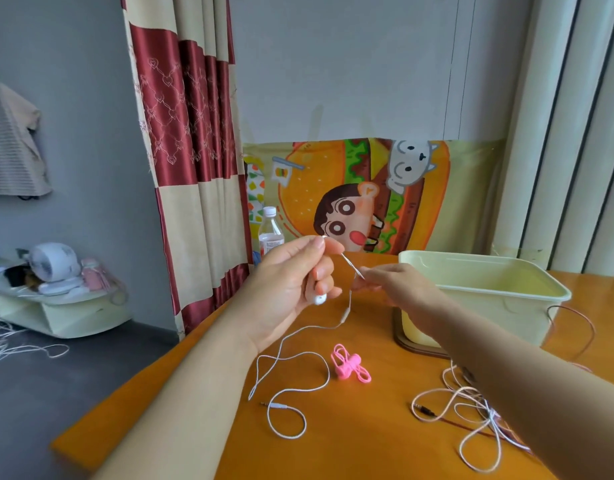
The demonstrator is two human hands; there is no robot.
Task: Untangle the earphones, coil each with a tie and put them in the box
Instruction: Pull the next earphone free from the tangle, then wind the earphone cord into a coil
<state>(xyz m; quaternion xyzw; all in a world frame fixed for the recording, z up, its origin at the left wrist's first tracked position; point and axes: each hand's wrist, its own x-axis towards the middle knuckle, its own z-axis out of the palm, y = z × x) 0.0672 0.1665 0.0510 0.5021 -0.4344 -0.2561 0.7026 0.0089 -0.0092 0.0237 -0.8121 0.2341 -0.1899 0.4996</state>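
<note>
Nearest me, tangled earphones sprawl on the desk in front of the box. Pink ties lie front-left of the box. Left of the box, my left hand has its fingers clasped round a white earphone, and my right hand pinches its cable in its fingers.

The white earphone is partly lifted. The left hand holds its earbud, and the right hand pinches the cable, which is stretched tight between them. The rest lies in loose loops on the table, ending at the plug. A small pink bundle lies beside these loops. More cables, white and dark red, lie tangled at the right. The pale yellow box stands open behind.
</note>
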